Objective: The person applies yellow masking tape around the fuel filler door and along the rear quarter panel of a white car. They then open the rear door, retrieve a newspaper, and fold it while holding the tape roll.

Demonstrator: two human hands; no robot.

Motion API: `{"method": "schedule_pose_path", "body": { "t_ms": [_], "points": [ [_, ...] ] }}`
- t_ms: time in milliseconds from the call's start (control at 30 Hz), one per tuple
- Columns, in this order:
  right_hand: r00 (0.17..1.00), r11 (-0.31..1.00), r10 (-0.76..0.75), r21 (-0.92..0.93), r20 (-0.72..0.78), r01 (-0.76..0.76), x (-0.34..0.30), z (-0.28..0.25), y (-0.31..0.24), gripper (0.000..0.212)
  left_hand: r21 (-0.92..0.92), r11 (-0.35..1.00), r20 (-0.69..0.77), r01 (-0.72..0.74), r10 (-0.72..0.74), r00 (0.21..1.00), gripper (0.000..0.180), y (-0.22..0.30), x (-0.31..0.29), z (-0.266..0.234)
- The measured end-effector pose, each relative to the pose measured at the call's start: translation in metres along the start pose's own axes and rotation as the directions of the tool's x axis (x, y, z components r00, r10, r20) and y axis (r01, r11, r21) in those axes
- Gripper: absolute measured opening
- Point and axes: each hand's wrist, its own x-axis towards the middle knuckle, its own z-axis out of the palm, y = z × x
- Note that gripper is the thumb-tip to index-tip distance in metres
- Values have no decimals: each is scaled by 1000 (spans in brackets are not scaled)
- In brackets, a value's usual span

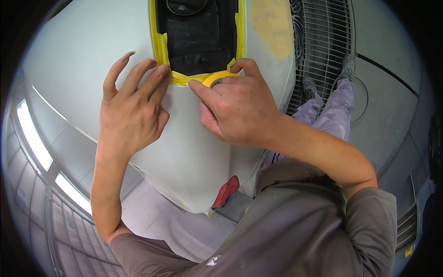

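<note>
Head view: right hand (244, 108) clamped on yellow tape roll (219, 76) at black recess (194, 41)'s near edge; left hand (134, 108) grips nothing, fingers partly spread, tips by near-left corner. Likely best: keep tape taut, press flat, no wrinkles. Recess holds round black cap (186, 5), far end.

At twelve o'clock, yellow masking tape (159, 46) borders a black fuel-filler recess (194, 44) in a pale car panel (189, 134). The left hand (134, 106) rests its fingertips at the recess's eight o'clock corner; the right hand (242, 104) grips a tape roll (210, 79) at five. A red lamp (225, 191) sits at six.
</note>
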Motion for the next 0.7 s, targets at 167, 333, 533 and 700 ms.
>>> {"method": "schedule_pose_path", "body": {
  "t_ms": [167, 333, 533, 700],
  "points": [
    [1000, 1000, -9, 9, -2, 9, 4, 0, 4, 31, 7, 999, -122, -49, 49, 991, 46, 2, 2, 2],
    [1000, 999, -16, 29, 1, 16, 6, 1, 5, 31, -8, 999, -119, -31, 30, 992, 47, 2, 0, 6],
    [1000, 1000, -23, 3, 6, 23, 7, 0, 6, 32, -49, 998, -74, -41, 37, 997, 55, 3, -3, 10],
    [991, 998, -22, -61, 135, 30, 5, -5, 7, 36, -101, 994, -84, -30, 21, 996, 52, 7, -3, 9]
  ]
}}
